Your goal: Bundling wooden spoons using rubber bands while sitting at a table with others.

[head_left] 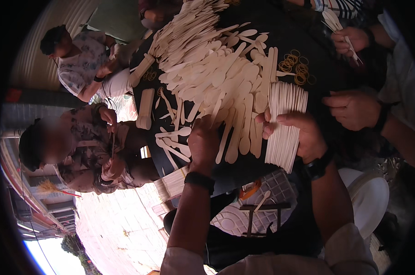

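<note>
A large heap of flat wooden spoons [203,75] spreads over the dark table. My right hand [308,137] is closed round a thick, upright stack of wooden spoons [286,123], thumb and fingers pressing across its upper part. At the near edge of the heap, my left hand [203,143] has its fingers curled together on a wooden spoon [218,104]; its fingertips are partly hidden. Between my hands, several loose spoons [237,137] point toward me. A few more loose spoons [174,141] lie just left of my left hand.
Yellow rubber bands [299,66] lie beyond the stack. A bundled stack of spoons [145,107] sits at the table's left edge. Co-workers sit on the left, and a co-worker's hand [354,110] is close on the right. A white stool [367,197] stands beside my right arm.
</note>
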The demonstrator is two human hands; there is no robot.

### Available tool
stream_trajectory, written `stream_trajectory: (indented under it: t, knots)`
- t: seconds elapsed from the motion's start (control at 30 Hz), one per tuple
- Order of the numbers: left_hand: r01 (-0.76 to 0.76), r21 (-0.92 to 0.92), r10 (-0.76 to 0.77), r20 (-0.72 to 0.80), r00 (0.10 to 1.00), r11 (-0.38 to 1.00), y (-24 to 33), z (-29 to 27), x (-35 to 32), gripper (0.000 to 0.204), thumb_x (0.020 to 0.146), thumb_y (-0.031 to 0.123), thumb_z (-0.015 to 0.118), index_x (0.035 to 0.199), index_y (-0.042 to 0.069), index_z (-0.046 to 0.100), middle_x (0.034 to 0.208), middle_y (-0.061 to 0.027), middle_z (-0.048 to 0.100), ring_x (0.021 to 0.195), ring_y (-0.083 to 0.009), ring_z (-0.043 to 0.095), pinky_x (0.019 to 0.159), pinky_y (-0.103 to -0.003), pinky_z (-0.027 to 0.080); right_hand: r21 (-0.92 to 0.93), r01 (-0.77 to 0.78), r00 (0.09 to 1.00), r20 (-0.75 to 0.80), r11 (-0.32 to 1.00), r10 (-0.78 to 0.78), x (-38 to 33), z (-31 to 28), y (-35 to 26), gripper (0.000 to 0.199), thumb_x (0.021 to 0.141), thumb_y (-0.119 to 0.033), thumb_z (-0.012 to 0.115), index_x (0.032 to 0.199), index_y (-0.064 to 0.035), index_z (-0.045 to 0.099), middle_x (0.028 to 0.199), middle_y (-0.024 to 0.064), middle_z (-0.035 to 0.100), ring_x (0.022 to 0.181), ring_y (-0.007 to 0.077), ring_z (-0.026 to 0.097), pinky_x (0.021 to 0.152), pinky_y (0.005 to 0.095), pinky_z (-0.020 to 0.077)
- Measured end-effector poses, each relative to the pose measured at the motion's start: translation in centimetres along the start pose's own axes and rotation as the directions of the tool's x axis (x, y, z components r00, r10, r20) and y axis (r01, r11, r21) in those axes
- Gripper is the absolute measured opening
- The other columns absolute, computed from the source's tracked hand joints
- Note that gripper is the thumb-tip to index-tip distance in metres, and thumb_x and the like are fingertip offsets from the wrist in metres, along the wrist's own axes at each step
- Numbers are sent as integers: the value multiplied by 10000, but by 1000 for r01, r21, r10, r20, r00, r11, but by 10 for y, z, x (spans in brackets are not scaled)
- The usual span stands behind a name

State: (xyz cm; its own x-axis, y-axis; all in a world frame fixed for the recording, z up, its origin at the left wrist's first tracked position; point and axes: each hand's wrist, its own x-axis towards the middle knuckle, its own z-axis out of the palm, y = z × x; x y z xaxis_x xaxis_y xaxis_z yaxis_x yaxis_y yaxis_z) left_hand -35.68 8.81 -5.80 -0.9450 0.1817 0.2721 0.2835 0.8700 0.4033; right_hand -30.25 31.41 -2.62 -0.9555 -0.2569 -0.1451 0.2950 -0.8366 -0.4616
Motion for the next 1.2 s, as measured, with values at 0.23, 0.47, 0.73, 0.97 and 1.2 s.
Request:
stream_trajectory:
  t: [0.23, 0.47, 0.73, 0.97, 1.2]
  knots:
    - [1, -84, -7, -74, 997, 996, -5, -30, 3, 52, 786, 67, 564, 797, 16, 565, 656, -124, 544, 596, -269, 563, 528, -366, 431, -33, -11, 999, 49, 999, 12, 2, -2, -1, 283, 729, -124, 577, 973, 16, 545, 944, 182, 566, 750, 191, 553, 686, 313, 452]
    - [515, -705, -503, 256, 826, 488, 1, -56, 1, 81, 836, 88, 554, 845, 14, 587, 579, 26, 464, 435, -13, 366, 378, -163, 252, -138, -28, 1000, 2, 990, 29, 1, 2, 0, 317, 709, -168, 575, 976, 0, 538, 945, 173, 551, 757, 184, 527, 705, 315, 424]
    - [375, -920, -475, 280, 834, 116, 13, -86, 1, 92, 856, 96, 557, 779, 48, 546, 579, -1, 487, 400, -44, 373, 351, -173, 252, -87, -60, 998, 23, 994, 63, 2, 7, 6, 307, 706, -133, 577, 982, -6, 531, 933, 168, 552, 724, 183, 531, 682, 331, 435]
    - [459, -883, -469, 447, 762, -96, 30, -89, -16, 104, 898, 153, 505, 820, 85, 514, 557, 16, 437, 384, -55, 343, 345, -195, 271, -203, -126, 976, 150, 971, 157, 2, 20, 38, 352, 720, -66, 608, 1054, 5, 523, 915, 124, 586, 757, 171, 581, 708, 304, 469]
    - [535, -843, -453, 454, 768, 61, 53, -79, -34, 98, 859, 147, 563, 782, 88, 546, 542, 20, 453, 385, -51, 350, 346, -187, 267, -622, -102, 956, 154, 776, 249, -12, 33, 49, 416, 781, -51, 576, 1175, -12, 449, 893, 53, 572, 801, 140, 569, 728, 293, 480]
